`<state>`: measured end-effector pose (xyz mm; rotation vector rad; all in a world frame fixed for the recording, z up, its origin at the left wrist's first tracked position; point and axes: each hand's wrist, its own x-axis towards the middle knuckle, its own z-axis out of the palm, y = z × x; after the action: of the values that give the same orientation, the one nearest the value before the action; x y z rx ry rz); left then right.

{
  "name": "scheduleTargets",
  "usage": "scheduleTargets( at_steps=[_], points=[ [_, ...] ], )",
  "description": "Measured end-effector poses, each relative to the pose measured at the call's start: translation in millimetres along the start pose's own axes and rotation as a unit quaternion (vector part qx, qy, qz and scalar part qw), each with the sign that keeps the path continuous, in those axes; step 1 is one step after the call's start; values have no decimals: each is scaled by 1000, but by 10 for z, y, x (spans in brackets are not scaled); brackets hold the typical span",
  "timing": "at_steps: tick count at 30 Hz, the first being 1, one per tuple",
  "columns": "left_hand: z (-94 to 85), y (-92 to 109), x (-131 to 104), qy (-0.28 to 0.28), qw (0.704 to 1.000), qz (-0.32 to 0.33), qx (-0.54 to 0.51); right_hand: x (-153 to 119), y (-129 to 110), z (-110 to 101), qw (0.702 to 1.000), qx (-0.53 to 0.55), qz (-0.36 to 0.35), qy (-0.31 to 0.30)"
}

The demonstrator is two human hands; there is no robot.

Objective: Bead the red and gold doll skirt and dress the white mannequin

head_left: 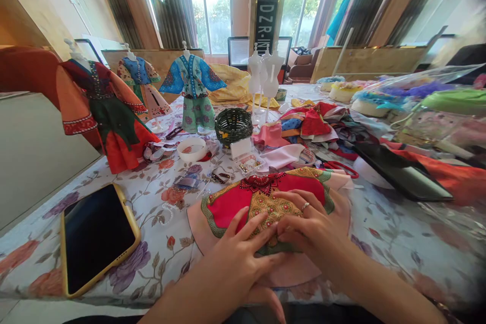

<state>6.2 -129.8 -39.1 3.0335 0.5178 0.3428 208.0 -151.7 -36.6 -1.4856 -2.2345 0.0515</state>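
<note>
A small doll garment piece (230, 208) in red, gold and green with a pale pink border lies on the table in front of me. Dark beadwork surrounds its neckline, and red beads dot the gold panel. My left hand (246, 255) rests on its lower left part, fingers spread out over the cloth. Over the right side, my right hand (309, 223) has its fingers bent, the fingertips together near the left fingertips. Whatever sits between those right fingertips is too small or hidden to make out. A ring is on one right finger.
A yellow-cased tablet (100, 238) lies left. Ahead are a dark woven basket (233, 126), a white tape roll (192, 150), a bead box (248, 162) and dressed doll forms (193, 88). Fabric scraps (315, 124), red scissors (341, 167) and a black phone-like device (402, 172) are right.
</note>
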Motion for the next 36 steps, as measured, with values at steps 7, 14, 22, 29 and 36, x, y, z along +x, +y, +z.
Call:
scheduleTargets(
  at_steps=[7,14,22,29,36],
  points=[
    [-18,7,-8,6,1000,-8,-7,-56,19,12,1000,-15,-25,9],
    [10,-7,-14,1,1000,1,14,-68,61,66,997,-30,-66,25],
    [1,-13,-6,-17,1000,-2,1,-12,50,51,998,-10,-60,7],
    [11,5,-2,-1,1000,-13,-27,88,18,-30,998,38,-9,-59],
    [-2,16,2,3,998,-26,-53,100,81,17,989,120,80,-18]
  ],
)
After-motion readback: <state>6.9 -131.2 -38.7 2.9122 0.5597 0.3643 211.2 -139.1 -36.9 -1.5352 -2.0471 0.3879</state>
